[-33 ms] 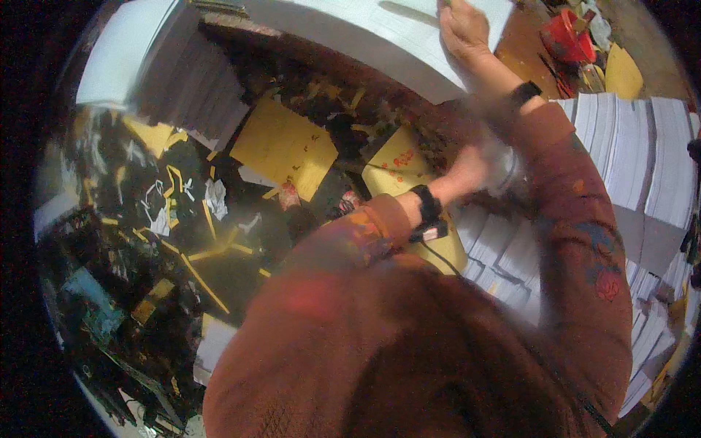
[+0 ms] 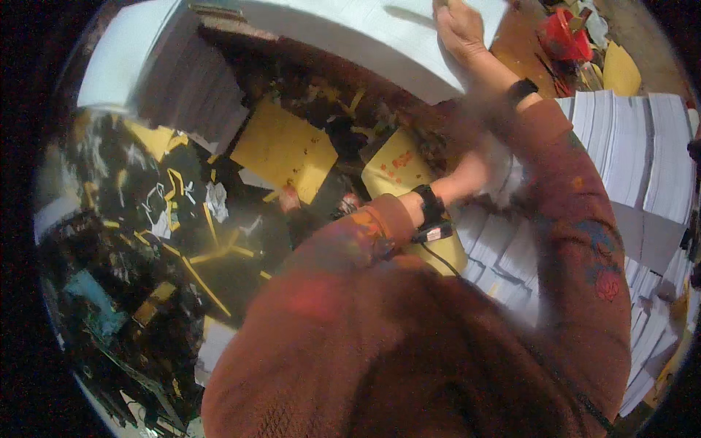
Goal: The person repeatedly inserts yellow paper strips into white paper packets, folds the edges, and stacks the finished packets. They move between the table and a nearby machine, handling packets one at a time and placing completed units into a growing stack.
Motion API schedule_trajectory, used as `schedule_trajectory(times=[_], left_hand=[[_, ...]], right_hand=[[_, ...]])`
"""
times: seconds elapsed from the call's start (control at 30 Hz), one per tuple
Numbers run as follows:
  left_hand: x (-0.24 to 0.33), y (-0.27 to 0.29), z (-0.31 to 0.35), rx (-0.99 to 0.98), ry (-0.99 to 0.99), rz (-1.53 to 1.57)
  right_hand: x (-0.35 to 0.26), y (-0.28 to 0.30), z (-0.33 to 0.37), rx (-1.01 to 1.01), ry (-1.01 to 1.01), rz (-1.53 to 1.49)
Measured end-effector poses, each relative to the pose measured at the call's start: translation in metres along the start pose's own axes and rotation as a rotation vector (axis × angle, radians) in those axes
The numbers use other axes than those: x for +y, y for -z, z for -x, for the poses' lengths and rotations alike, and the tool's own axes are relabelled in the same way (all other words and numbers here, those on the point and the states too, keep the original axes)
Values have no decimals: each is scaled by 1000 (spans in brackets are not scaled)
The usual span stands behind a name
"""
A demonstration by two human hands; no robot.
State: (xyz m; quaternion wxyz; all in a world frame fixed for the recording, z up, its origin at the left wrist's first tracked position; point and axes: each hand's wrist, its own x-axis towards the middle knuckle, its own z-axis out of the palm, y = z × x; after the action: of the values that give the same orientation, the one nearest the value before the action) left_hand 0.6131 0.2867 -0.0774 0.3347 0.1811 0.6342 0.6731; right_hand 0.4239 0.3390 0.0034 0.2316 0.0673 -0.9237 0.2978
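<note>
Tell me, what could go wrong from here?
The bare right hand is at the white stack, whose paper edges might cut skin. A black cord hangs near the wrist of the left hand and could snag on something. Yellow strips lie scattered on the floor, perhaps slippery underfoot.

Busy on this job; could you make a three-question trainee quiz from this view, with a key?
1. Which hand is nearer the picture's top edge?
2. True or false: the tub at the upper right is red.
3. Black bands show at: A) the left wrist only; B) the right wrist only; C) both wrists.

Key:
1. The right hand, over white paper.
2. True.
3. C.
</note>
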Motion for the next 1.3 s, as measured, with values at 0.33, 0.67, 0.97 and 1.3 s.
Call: schedule_trajectory(times=[0.33,0.67,0.97,1.3], left_hand=[[123,9,-66,-380,-166,-141],[248,179,-135,-96,-370,-792],[244,230,-286,-549,-684,-1126],[204,145,-310,-932,-355,-1174]], right_hand=[[-58,233,52,224,-512,-736],[-58,184,225,387,-1149,-824],[-66,-27,163,807,-1288,-716],[-64,-71,122,1180,-1494,-336]])
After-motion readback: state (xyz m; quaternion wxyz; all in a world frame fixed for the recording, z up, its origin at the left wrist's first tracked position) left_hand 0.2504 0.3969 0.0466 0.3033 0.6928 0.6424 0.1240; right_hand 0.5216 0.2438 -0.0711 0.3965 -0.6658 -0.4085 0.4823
